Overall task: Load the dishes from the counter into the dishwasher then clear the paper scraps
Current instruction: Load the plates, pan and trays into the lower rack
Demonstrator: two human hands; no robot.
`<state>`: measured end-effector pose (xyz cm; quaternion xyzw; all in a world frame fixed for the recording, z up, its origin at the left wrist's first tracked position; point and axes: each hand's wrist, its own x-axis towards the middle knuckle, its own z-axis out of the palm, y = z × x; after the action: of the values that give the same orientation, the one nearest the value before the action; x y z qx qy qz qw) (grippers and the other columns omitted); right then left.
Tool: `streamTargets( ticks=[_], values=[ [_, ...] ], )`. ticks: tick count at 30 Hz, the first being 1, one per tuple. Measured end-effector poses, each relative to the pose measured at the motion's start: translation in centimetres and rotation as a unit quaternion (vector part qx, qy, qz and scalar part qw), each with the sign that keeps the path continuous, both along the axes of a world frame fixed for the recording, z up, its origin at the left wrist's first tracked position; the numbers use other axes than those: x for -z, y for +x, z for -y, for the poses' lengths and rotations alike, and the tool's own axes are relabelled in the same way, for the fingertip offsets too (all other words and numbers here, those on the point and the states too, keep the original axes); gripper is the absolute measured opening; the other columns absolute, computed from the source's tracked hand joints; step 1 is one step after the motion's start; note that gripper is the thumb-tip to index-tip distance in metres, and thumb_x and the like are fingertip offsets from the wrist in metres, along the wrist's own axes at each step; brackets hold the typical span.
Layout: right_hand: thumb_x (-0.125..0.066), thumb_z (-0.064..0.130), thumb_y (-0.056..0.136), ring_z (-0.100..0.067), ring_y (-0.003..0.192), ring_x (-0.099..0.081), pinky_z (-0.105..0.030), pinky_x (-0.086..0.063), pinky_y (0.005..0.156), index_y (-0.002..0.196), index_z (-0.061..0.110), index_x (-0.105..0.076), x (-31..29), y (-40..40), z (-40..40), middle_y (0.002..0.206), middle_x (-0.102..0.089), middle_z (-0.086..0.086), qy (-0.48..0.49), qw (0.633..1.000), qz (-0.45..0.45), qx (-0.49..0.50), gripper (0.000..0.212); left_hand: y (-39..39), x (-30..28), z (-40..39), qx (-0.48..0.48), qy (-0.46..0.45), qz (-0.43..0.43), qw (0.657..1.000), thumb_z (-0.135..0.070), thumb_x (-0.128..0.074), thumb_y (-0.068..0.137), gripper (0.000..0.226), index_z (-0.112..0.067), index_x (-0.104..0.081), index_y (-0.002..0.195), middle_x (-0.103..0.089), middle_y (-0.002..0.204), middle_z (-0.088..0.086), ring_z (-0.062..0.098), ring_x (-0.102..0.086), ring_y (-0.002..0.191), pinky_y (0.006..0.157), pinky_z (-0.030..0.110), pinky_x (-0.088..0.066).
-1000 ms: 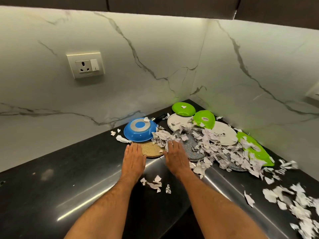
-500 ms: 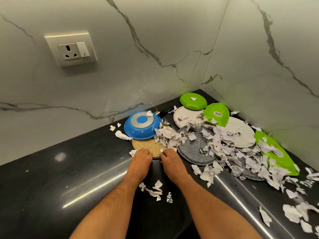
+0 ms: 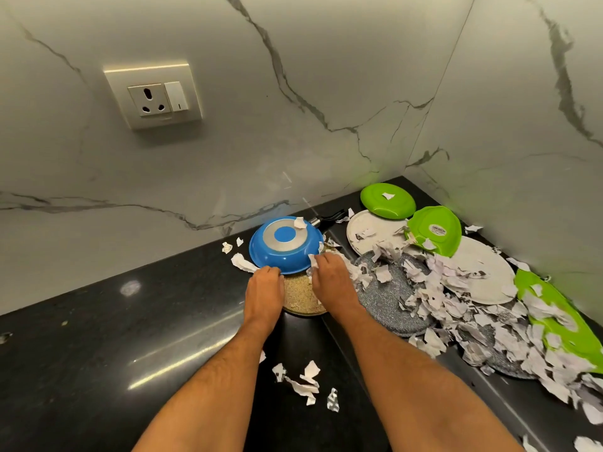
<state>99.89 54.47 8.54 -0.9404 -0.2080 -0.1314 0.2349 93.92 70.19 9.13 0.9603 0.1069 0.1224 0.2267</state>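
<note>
Both hands on the blue pan

The upturned blue pan [image 3: 286, 245] lies on the black counter [image 3: 130, 337], overlapping a speckled tan plate [image 3: 301, 300]. The left hand [image 3: 265, 293] and right hand [image 3: 331, 282] curl their fingers onto its near rim amid paper scraps [image 3: 434, 288].

The counter [image 3: 137, 337] is glossy black stone; the walls [image 3: 293, 93] are smooth white veined marble. The blue pan [image 3: 277, 256] looks enamelled, its base ring bare metal. Green plates [image 3: 388, 200] look like shiny plastic. Grey plates [image 3: 388, 298] are speckled and matt. Paper scraps [image 3: 456, 305] are crumpled.
</note>
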Motion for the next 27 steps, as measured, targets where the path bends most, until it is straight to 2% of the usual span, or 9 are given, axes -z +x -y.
streamTargets(
  ticks=[2,5,9,11,13,15,20,24,27],
  values=[
    [-0.061,0.007,0.094,-0.026,0.1,-0.057,-0.038,-0.052,0.089,0.112,0.003,-0.063,-0.4,1.5,-0.5,0.106,-0.062,-0.012,0.034,0.999,-0.019,0.024,0.018,1.0,-0.5,-0.1,-0.072,-0.081,-0.004,0.994,-0.02,-0.059,0.099,0.011,-0.012,-0.067,0.099,-0.065,0.096,0.002,0.016,-0.062,0.09,0.08,0.033,-0.054],
    [-0.063,0.009,0.095,-0.024,0.103,-0.057,-0.036,-0.049,0.091,0.115,0.003,-0.063,-0.8,3.5,-1.2,0.11,-0.061,-0.012,0.093,0.992,-0.063,0.056,0.021,2.4,-1.2,-0.2,-0.189,-0.199,-0.036,0.961,-0.02,-0.065,0.097,0.014,-0.009,-0.067,0.105,-0.068,0.101,0.006,0.021,-0.066,0.097,0.08,0.033,-0.055],
    [-0.065,0.01,0.095,-0.022,0.102,-0.058,-0.032,-0.047,0.089,0.12,0.004,-0.065,-0.6,5.4,-2.3,0.115,-0.06,-0.011,0.155,0.971,-0.143,0.114,0.026,4.2,-1.6,-0.8,-0.296,-0.275,-0.081,0.911,-0.019,-0.069,0.094,0.02,-0.004,-0.071,0.108,-0.07,0.108,0.013,0.03,-0.067,0.103,0.077,0.035,-0.053],
    [-0.067,0.012,0.095,-0.02,0.101,-0.06,-0.032,-0.051,0.089,0.117,0.007,-0.066,0.1,6.0,-2.7,0.113,-0.061,-0.01,0.164,0.964,-0.164,0.131,0.023,5.1,-1.7,-1.1,-0.333,-0.302,-0.094,0.888,-0.018,-0.073,0.091,0.025,-0.002,-0.071,0.11,-0.07,0.112,0.017,0.033,-0.067,0.105,0.081,0.039,-0.055],
    [-0.069,0.014,0.094,-0.024,0.103,-0.063,-0.038,-0.056,0.091,0.115,0.007,-0.067,0.5,6.5,-3.1,0.112,-0.063,-0.01,0.174,0.957,-0.174,0.15,0.023,6.0,-1.5,-1.4,-0.355,-0.328,-0.11,0.869,-0.019,-0.077,0.087,0.031,-0.001,-0.069,0.111,-0.07,0.11,0.018,0.034,-0.068,0.104,0.084,0.04,-0.057],
    [-0.07,0.015,0.093,-0.028,0.105,-0.065,-0.041,-0.057,0.091,0.116,0.005,-0.067,0.4,7.0,-3.3,0.112,-0.066,-0.013,0.178,0.951,-0.191,0.168,0.025,6.8,-0.7,-1.7,-0.376,-0.357,-0.122,0.846,-0.021,-0.081,0.083,0.035,-0.002,-0.068,0.109,-0.073,0.102,0.015,0.031,-0.072,0.093,0.08,0.041,-0.061],
    [-0.067,0.019,0.096,-0.033,0.109,-0.063,-0.042,-0.054,0.095,0.12,0.002,-0.064,0.4,8.1,-3.5,0.123,-0.061,-0.016,0.18,0.934,-0.239,0.195,0.029,10.0,5.9,-3.4,-0.434,-0.458,-0.102,0.77,-0.014,-0.083,0.073,0.036,-0.001,-0.07,0.104,-0.073,0.083,0.012,0.027,-0.073,0.071,0.067,0.042,-0.063],
    [-0.058,0.023,0.103,-0.033,0.113,-0.058,-0.041,-0.048,0.099,0.13,0.003,-0.059,0.3,8.0,-3.5,0.13,-0.047,-0.015,0.195,0.923,-0.264,0.2,0.033,8.1,1.0,-1.7,-0.449,-0.545,-0.04,0.707,-0.01,-0.082,0.078,0.031,0.004,-0.066,0.1,-0.072,0.083,0.011,0.025,-0.073,0.072,0.07,0.041,-0.063],
    [-0.054,0.018,0.103,-0.03,0.11,-0.062,-0.047,-0.054,0.097,0.132,0.01,-0.058,0.5,8.0,-3.3,0.125,-0.059,-0.014,0.229,0.918,-0.258,0.194,0.029,7.7,-0.1,-1.0,-0.432,-0.599,0.003,0.674,-0.005,-0.073,0.087,0.013,-0.007,-0.061,0.092,-0.066,0.076,0.008,0.02,-0.068,0.067,0.071,0.035,-0.062]
  ],
)
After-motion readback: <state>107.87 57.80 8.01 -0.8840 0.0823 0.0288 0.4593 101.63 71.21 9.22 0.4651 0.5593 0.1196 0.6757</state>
